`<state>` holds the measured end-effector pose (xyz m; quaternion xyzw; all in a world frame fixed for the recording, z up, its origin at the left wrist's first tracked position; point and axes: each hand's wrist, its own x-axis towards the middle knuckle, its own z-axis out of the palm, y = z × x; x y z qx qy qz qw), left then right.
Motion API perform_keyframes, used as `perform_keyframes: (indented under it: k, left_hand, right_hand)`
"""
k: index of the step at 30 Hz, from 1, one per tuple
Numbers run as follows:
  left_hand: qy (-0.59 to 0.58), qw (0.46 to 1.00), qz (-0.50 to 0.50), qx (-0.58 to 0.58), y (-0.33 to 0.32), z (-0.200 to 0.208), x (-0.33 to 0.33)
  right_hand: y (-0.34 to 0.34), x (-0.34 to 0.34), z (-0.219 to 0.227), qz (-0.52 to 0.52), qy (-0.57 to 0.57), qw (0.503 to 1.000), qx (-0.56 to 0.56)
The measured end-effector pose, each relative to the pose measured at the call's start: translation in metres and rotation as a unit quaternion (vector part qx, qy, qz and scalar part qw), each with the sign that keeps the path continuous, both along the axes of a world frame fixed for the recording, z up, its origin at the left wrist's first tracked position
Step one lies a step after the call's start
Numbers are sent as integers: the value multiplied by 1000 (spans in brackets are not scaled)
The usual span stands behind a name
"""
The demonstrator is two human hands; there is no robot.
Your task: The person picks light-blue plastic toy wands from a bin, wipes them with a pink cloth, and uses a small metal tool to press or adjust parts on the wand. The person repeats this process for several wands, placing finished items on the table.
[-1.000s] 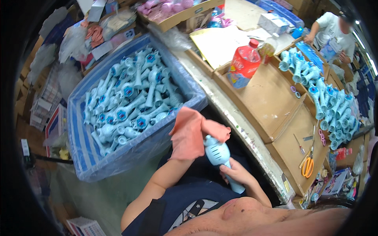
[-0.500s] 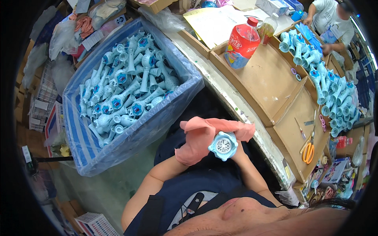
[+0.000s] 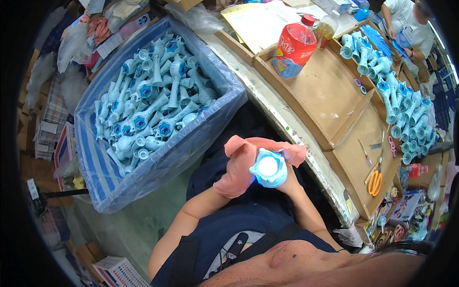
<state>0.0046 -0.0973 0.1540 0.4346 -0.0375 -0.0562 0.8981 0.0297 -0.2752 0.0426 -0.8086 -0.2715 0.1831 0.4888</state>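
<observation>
Seen from above: at lower far left stands a white printed carton (image 3: 122, 275), its small print too fine to read. Next comes a large bin (image 3: 187, 147) with blue-and-white stripes and clear plastic over its walls, heaped with light-blue flared pieces (image 3: 139, 122), many bearing a darker blue star-shaped part. Right of the bin, the wearer's left forearm (image 3: 203, 208) runs up into a coral cloth (image 3: 238, 167); the cloth hides that hand, so whether its fingers are wide or narrow cannot be told. Touching the cloth, in front of the wearer's body, is the piece in hand, a lit light-blue piece (image 3: 268, 168), its round end glowing white and facing up. The right hand (image 3: 290, 182) holds it from the right, fingers closed around it, though mostly hidden behind. A steady, light grip seems best, with the glowing end toward the eyes and the cloth's folds clear of it; the glare hides any marking there. Farther right, a red-capped bottle (image 3: 294, 50) with pale lettering on its red label stands in a cardboard tray (image 3: 313, 103). Beyond lie orange-handled scissors (image 3: 375, 183), then a co-worker (image 3: 405, 18) in a white top and more light-blue pieces in rows (image 3: 415, 122).
</observation>
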Motion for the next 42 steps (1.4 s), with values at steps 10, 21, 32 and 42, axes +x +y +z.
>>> perform_keyframes:
  k: [10,21,32,42]
  left_hand:
    - [66,992,104,40,-3,-6,2]
    - [-97,893,121,422,-9,-54,17]
    - [86,987,-133,9,-49,-68,38]
    - [61,972,-217,65,-74,-52,54]
  right_hand:
    - [7,-4,12,-29,48,997,-48]
    - [5,-8,12,-182,264,928,188]
    - [-57,-27,58,-59,-77,991,-95]
    - [-216,-109,35,-424,-264,777,-384]
